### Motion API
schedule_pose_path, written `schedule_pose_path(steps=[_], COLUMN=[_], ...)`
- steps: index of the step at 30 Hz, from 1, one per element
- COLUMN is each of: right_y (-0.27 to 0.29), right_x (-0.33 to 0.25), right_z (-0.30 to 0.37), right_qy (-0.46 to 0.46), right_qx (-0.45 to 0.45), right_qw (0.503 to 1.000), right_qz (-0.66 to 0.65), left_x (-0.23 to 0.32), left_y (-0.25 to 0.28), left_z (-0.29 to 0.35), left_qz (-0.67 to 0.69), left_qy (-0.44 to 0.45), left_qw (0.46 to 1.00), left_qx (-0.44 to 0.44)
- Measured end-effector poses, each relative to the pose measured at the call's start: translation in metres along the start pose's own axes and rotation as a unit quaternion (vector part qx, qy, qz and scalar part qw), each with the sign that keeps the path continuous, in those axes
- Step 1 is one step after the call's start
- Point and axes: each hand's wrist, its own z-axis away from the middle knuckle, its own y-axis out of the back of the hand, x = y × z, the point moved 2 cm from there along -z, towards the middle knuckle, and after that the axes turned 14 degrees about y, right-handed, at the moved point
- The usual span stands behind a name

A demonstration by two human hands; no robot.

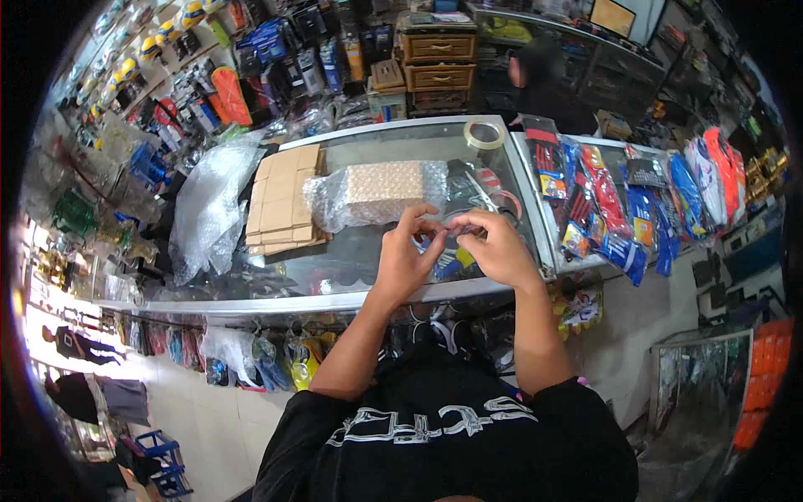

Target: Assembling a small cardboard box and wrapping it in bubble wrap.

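Over the front part of the glass counter [335, 289], my left hand [406, 255] and my right hand [495, 249] meet at their fingertips. Both are closed in a pinch, and whatever lies between the fingers is too small to make out. Just beyond them is a box wrapped in bubble wrap [385, 186], lying on its side. A pair of scissors [483, 194] rests past my right hand, with a roll of clear tape [484, 134] farther back near the counter's corner.
Left of the wrapped box lie stacked flat cardboard boxes [283, 197] and a loose heap of bubble wrap [213, 201]. Packaged sports goods [598, 192] cover the counter at right. A person in dark clothing [548, 88] is behind the counter. Hanging packets [272, 360] line its front.
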Motion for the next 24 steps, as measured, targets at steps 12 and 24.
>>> schedule_pose_path(steps=[12, 24], right_y=[-0.059, -0.080], right_x=[-0.006, 0.009], right_z=[-0.024, -0.037], right_qy=[-0.005, 0.166], right_qx=[-0.018, 0.188], right_qw=[0.993, 0.948], right_qz=[-0.120, 0.196], left_x=[-0.018, -0.052], left_y=[0.062, 0.096], left_z=[0.020, -0.004], left_qz=[0.066, -0.194], left_qy=[0.029, -0.089], left_qw=[0.997, 0.956], left_qx=[-0.020, 0.199])
